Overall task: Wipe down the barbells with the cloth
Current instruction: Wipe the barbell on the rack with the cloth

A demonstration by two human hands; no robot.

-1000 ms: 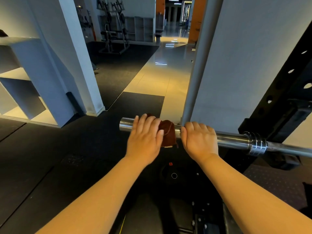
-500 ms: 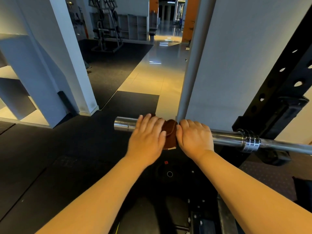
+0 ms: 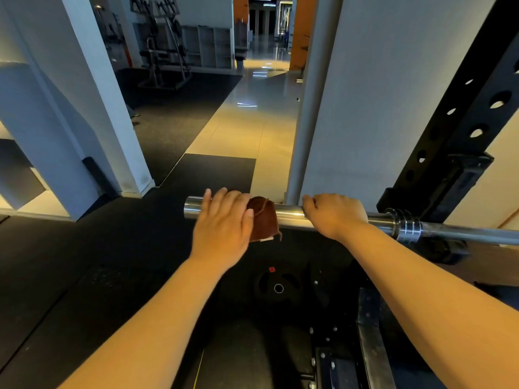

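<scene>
- Barbell (image 3: 289, 217): a chrome bar lying level across the view and passing under the fingers of both hands. Its free end sticks out just past the left fingers. Its ridged collar (image 3: 404, 224) sits just beyond the right wrist, and from there a thinner shaft runs out of the frame to the right.
- Rack upright (image 3: 463, 122): a black post with a row of holes, rising well to the right of the right fingers. The bar meets it behind the collar.
- Left hand (image 3: 222, 228): the forearm reaches up from the lower left and the palm lies face down on top of the bar. The fingers (image 3: 224, 197) are close together and nearly straight, laid across the bar with their tips past its far side. The thumb lies against the left edge of the cloth.
- Right hand (image 3: 334, 214): the forearm comes in from the lower right with the knuckles up. The fingers (image 3: 317, 200) are curled over the bar and clamped on it, with a stretch of bare chrome between them and the cloth.
- Weight plate (image 3: 278, 287): black, lying flat on the dark floor (image 3: 84, 276), below the bar and between the two forearms.
- Cloth (image 3: 264, 220): brown, draped over the bar and touching the right side of the left hand. Its lower edge hangs beneath the bar. How much of it lies under the left palm cannot be told.
</scene>
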